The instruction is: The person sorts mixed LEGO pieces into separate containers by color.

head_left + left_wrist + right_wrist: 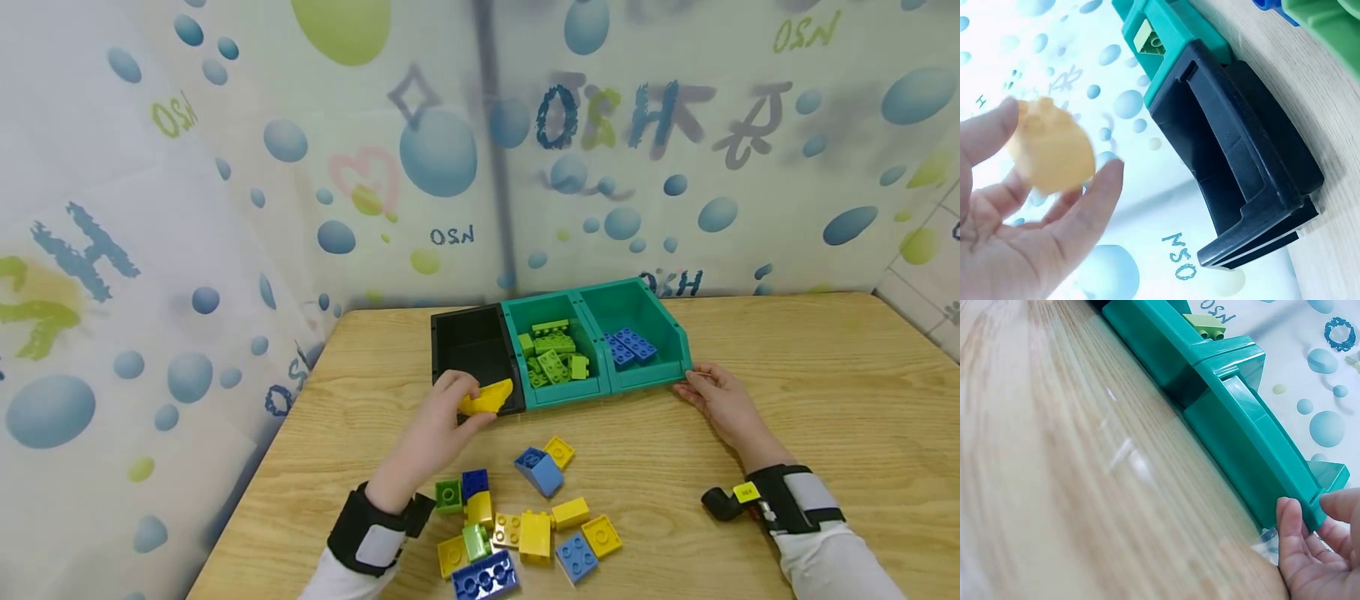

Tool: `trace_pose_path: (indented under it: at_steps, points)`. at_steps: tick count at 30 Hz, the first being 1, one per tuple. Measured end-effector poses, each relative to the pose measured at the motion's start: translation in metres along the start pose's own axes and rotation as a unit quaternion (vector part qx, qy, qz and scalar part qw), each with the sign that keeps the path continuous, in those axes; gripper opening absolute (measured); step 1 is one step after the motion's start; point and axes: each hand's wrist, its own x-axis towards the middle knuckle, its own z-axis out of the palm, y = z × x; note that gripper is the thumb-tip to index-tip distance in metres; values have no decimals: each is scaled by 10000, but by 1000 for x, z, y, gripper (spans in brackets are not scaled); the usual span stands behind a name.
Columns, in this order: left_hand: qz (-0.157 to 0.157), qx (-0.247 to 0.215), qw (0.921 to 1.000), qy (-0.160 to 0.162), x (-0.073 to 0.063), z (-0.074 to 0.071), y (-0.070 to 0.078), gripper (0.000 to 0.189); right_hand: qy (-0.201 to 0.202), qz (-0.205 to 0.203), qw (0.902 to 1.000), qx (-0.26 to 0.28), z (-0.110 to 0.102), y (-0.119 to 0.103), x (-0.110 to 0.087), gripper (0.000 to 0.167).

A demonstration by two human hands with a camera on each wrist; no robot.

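Observation:
A yellow building block (487,398) with a curved edge is pinched between the thumb and fingers of my left hand (438,429). In the head view it overlaps the front of the black bin (467,329); the left wrist view shows the block (1052,147) beside that bin. My right hand (723,408) grips the front right corner of the teal bin (652,377) on the right, thumb and fingertips on its rim. Two blue blocks (632,344) lie in this bin. Green blocks (553,358) fill part of the middle teal bin (566,398).
Loose blocks lie on the wooden table (660,500) in front of the bins, among them a dark blue block (486,575), a light blue block (577,557), a yellow block (535,537) and a green block (448,495). Behind the table hangs a patterned curtain (420,250).

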Motion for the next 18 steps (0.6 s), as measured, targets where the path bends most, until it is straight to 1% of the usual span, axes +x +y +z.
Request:
trace_pose_path:
  at_steps: [3,5,7,10,16,18]
  points:
    - [-83,-219,9994,258,2,0,-1,18,-9,5,10000,-11,0,0,-1,41]
    - [-132,-310,9988,357,2,0,-1,16,-6,0,10000,25,-1,0,-1,41]
    - [-182,-349,9984,402,3,0,-2,15,-8,-16,10000,39,-1,0,-2,40]
    - [-251,-269,9983,453,4,-1,-5,14,-15,-50,9999,96,-1,0,-2,40]
    - [-589,-155,9968,513,5,-4,-10,24,22,-67,9997,220,0,0,-1,41]
    - [-695,-138,9961,530,6,-3,-12,27,34,-57,9999,129,1,0,0,42]
